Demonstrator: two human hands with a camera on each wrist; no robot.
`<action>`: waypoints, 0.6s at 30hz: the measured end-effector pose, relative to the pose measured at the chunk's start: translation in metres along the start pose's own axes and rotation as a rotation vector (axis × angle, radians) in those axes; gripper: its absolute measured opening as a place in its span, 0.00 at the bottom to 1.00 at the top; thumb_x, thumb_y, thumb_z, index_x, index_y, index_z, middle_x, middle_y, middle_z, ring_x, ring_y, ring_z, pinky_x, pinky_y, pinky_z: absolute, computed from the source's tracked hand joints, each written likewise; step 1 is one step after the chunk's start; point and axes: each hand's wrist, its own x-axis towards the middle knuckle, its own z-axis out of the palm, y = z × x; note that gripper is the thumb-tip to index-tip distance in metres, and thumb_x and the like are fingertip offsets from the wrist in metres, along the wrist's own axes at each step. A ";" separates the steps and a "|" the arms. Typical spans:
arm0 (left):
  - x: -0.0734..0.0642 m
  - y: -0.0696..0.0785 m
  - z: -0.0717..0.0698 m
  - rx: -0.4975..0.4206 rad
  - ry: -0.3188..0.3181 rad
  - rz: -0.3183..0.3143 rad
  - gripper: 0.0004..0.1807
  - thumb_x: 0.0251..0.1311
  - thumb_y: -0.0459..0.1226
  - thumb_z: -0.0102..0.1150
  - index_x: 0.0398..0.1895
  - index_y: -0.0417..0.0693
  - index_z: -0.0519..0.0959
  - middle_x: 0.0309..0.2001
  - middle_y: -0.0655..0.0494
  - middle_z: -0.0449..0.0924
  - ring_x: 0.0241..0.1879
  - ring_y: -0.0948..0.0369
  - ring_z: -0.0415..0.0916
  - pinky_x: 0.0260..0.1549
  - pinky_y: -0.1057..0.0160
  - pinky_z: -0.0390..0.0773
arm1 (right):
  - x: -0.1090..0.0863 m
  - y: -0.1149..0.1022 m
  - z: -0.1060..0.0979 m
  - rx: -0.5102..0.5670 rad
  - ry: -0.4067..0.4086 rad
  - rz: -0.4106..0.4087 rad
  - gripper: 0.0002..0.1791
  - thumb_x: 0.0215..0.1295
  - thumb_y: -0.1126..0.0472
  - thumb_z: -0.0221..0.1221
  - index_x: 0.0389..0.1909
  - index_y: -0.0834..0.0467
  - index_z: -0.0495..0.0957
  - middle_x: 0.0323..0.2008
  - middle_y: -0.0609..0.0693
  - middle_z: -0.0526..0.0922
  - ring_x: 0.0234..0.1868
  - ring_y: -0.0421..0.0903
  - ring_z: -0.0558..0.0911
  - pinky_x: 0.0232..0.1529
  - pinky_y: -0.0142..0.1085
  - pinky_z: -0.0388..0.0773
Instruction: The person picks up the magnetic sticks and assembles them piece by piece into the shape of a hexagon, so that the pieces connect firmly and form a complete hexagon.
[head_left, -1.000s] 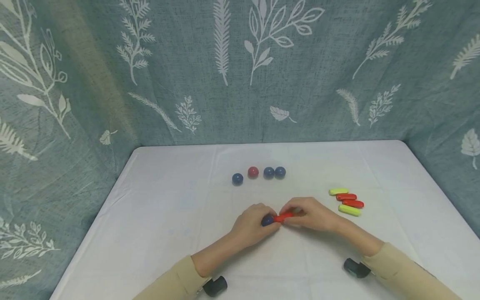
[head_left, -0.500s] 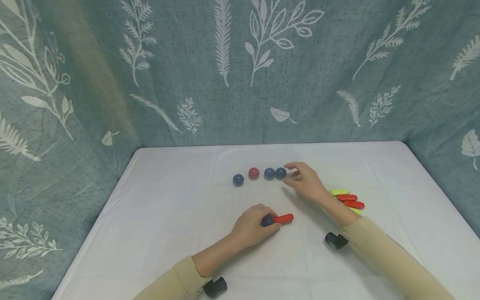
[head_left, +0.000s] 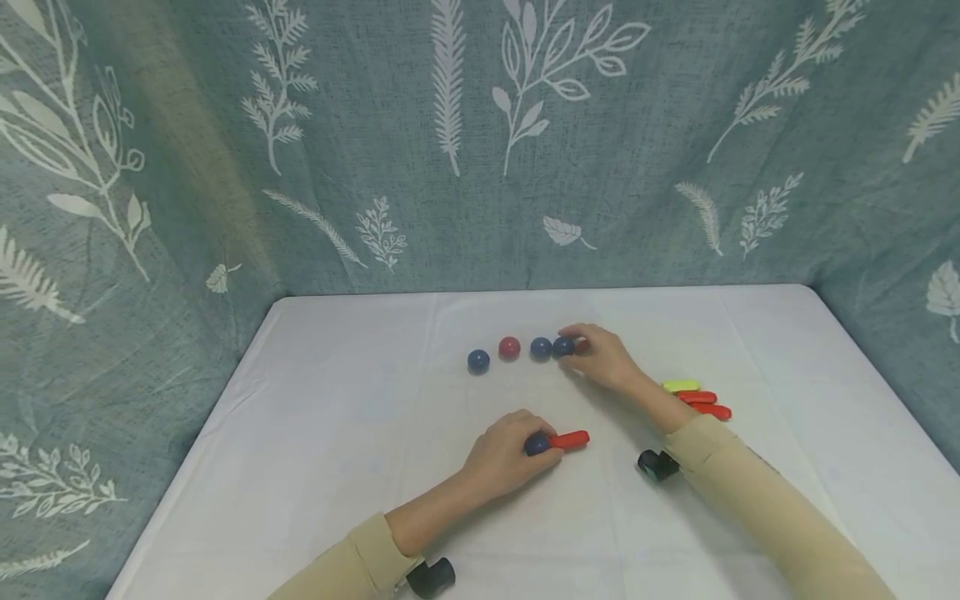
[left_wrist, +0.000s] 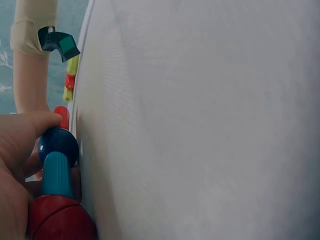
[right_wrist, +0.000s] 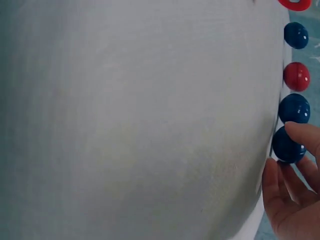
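Note:
My left hand point(head_left: 504, 457) grips a joined row of toy balls and rods low over the white table. In the left wrist view this row shows a red ball point(left_wrist: 62, 220), a teal rod point(left_wrist: 57, 175), a blue ball point(left_wrist: 59, 144) and a red rod point(left_wrist: 62, 116). From the head view, the red rod points right, beyond the fingers. At the back, my right hand point(head_left: 602, 358) pinches the rightmost blue ball point(right_wrist: 288, 146) between thumb and fingers. Another blue ball point(head_left: 541, 349) sits right beside it, then a red ball point(head_left: 509, 348) and a further blue ball point(head_left: 478, 362) to the left.
Right of the right forearm lie a yellow-green rod point(head_left: 681, 386) and two red rods point(head_left: 712, 412), partly covered by the sleeve. Dark cameras point(head_left: 431, 577) hang at both wrists. A leaf-patterned curtain point(head_left: 480, 167) stands behind the table point(head_left: 337, 375).
My right hand has let go of the red rod, moved back to the row of balls and closed its fingers round the rightmost blue one. My left hand has stayed in place.

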 end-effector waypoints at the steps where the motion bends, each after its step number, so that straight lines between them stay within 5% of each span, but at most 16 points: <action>1: 0.000 0.000 0.000 0.000 0.000 0.000 0.11 0.57 0.44 0.68 0.40 0.51 0.84 0.38 0.60 0.81 0.40 0.63 0.78 0.39 0.66 0.76 | 0.000 0.000 0.000 0.000 -0.001 0.003 0.26 0.60 0.63 0.66 0.59 0.62 0.74 0.55 0.61 0.78 0.52 0.58 0.78 0.49 0.49 0.77; 9: 0.001 0.001 0.000 0.009 -0.005 -0.009 0.11 0.57 0.44 0.68 0.40 0.52 0.84 0.38 0.61 0.81 0.41 0.63 0.77 0.40 0.66 0.76 | -0.010 0.003 -0.005 0.015 -0.012 0.008 0.23 0.58 0.60 0.68 0.55 0.62 0.77 0.49 0.59 0.82 0.48 0.56 0.81 0.47 0.47 0.78; 18: -0.001 0.000 -0.002 0.004 -0.014 -0.054 0.12 0.57 0.45 0.67 0.42 0.53 0.84 0.40 0.61 0.82 0.44 0.61 0.78 0.45 0.63 0.76 | -0.045 0.006 -0.012 0.019 -0.127 0.075 0.24 0.58 0.53 0.68 0.55 0.56 0.78 0.45 0.51 0.82 0.49 0.51 0.79 0.45 0.44 0.78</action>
